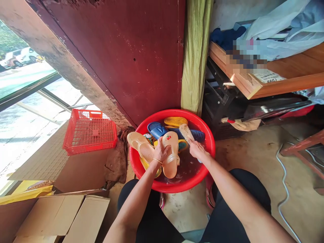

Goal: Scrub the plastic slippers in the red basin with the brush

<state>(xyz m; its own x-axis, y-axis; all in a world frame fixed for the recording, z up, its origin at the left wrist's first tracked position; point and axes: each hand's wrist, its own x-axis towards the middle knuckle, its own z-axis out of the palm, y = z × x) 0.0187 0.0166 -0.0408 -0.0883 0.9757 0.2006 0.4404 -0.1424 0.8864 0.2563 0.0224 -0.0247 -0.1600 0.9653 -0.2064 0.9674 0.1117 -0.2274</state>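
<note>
My left hand (161,152) is closed on a pair of beige jelly sandals over a red basin. One beige sandal (170,168), with a red cherry mark on its sole, lies to the right of the hand; the other beige sandal (140,143) slants out to the left, across the rim. Bristles up, a scrubbing brush (186,132) is gripped in my right hand (198,151), just right of the cherry-marked sandal. Dark water fills the red basin (212,148). In it lie a blue slipper (157,129), a yellow slipper (176,121) and other footwear, partly covered.
A red plastic crate (91,131) stands left of the basin, near a brown cloth (117,162). Cardboard boxes (50,216) fill the lower left. A dark red panel (121,60) rises behind; a wooden table (278,84) juts in from the right, and a cable (284,182) crosses the floor.
</note>
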